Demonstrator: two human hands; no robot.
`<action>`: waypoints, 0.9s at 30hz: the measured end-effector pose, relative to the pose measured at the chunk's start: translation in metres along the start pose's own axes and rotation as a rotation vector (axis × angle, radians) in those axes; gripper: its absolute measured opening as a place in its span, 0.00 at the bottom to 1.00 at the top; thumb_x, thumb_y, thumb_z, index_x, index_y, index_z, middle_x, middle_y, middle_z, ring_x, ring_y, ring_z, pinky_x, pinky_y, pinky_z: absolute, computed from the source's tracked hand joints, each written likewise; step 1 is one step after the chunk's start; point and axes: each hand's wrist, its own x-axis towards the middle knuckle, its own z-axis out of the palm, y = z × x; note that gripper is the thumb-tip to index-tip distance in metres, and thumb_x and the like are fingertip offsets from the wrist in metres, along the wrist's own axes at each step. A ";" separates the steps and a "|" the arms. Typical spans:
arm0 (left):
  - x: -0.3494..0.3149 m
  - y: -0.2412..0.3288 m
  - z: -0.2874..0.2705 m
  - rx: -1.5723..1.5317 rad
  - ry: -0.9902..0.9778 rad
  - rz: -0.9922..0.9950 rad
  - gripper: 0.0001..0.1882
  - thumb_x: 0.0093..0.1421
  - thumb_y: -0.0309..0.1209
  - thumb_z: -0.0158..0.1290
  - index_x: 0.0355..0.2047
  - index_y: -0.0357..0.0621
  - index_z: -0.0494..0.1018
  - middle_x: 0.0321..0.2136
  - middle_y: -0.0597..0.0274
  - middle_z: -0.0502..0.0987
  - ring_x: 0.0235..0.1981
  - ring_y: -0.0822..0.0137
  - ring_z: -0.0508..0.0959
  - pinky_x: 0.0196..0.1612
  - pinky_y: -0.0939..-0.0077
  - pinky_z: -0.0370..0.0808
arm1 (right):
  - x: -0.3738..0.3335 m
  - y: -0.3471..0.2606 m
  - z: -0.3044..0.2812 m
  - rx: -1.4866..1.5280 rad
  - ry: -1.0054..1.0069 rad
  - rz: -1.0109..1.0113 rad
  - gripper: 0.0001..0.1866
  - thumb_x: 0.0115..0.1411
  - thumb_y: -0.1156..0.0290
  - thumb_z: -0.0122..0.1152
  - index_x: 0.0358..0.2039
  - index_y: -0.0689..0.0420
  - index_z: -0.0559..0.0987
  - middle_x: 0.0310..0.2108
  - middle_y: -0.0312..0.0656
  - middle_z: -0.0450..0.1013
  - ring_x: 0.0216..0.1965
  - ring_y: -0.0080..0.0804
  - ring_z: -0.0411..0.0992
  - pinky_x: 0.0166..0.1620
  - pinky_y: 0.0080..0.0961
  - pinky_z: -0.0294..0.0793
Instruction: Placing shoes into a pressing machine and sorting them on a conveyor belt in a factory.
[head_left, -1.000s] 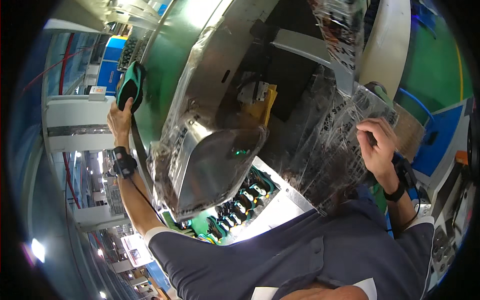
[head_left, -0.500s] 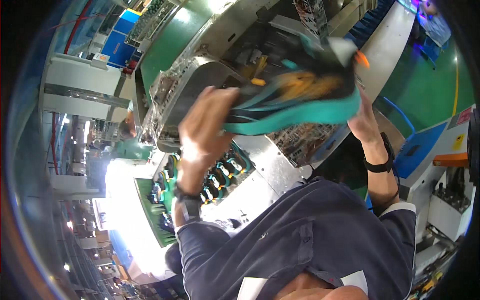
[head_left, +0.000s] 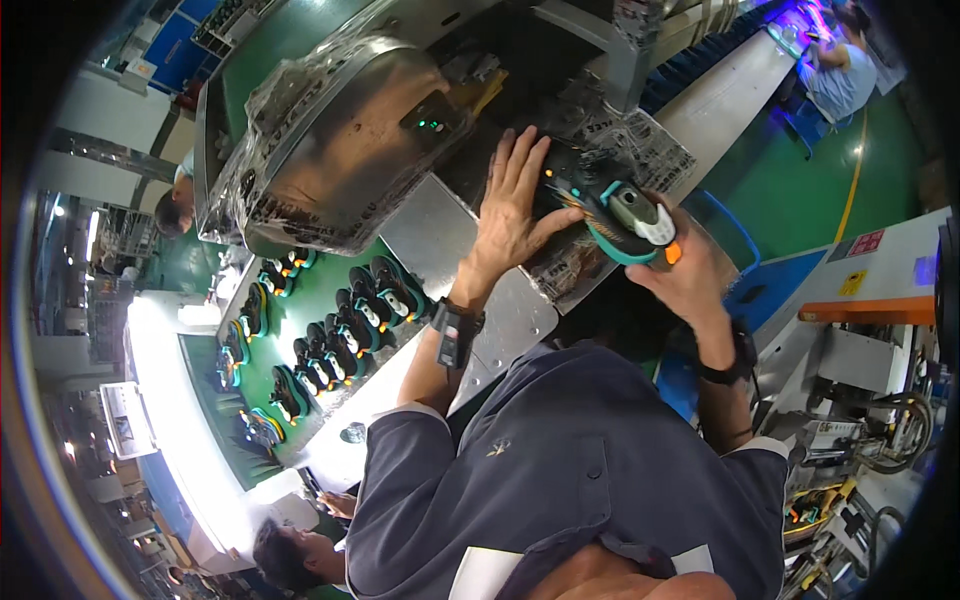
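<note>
A black sneaker point(head_left: 610, 212) with a teal sole, orange details and a white-and-orange heel sits just in front of the machine, heel toward me. My right hand point(head_left: 690, 275) wraps around its heel end, thumb at the near side. Spread over the toe end is my left hand point(head_left: 515, 205), fingers stretched out and thumb along the sneaker's side. The toe is partly hidden in the dark area under those fingers. Left of my left hand stands a plastic-wrapped machine hood point(head_left: 340, 150) with small green lights.
Several similar sneakers point(head_left: 345, 335) stand in rows on a green conveyor belt point(head_left: 225, 445) at left. A metal plate point(head_left: 510, 320) lies below my left forearm. A machine with an orange bar point(head_left: 865, 311) is at right. Other people sit at far right and lower left.
The sneaker has turned from sideways to heel-toward-me and come lower at the machine. My left hand has shifted from its side onto the toe end. The view has swung, showing more of the conveyor.
</note>
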 end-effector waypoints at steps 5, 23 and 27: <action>-0.004 -0.001 0.005 -0.053 0.086 0.059 0.46 0.48 0.52 0.64 0.60 0.36 0.62 0.62 0.42 0.61 0.64 0.37 0.56 0.64 0.48 0.58 | 0.037 -0.095 -0.013 -0.349 -0.031 -0.001 0.42 0.46 0.74 0.70 0.62 0.59 0.63 0.53 0.52 0.71 0.54 0.41 0.71 0.56 0.31 0.70; 0.005 -0.008 0.004 -0.188 0.093 0.052 0.45 0.48 0.43 0.65 0.61 0.34 0.58 0.63 0.37 0.54 0.66 0.37 0.53 0.65 0.44 0.53 | 0.068 -0.062 0.017 -0.535 -0.046 0.076 0.32 0.43 0.74 0.71 0.51 0.50 0.71 0.42 0.49 0.75 0.44 0.42 0.76 0.46 0.31 0.73; -0.003 0.015 0.021 -0.896 0.167 -0.294 0.45 0.59 0.39 0.59 0.67 0.34 0.46 0.64 0.39 0.55 0.66 0.49 0.55 0.65 0.57 0.56 | 0.032 -0.048 0.001 -0.311 0.292 0.058 0.30 0.47 0.70 0.71 0.51 0.55 0.72 0.41 0.45 0.76 0.43 0.34 0.75 0.47 0.28 0.73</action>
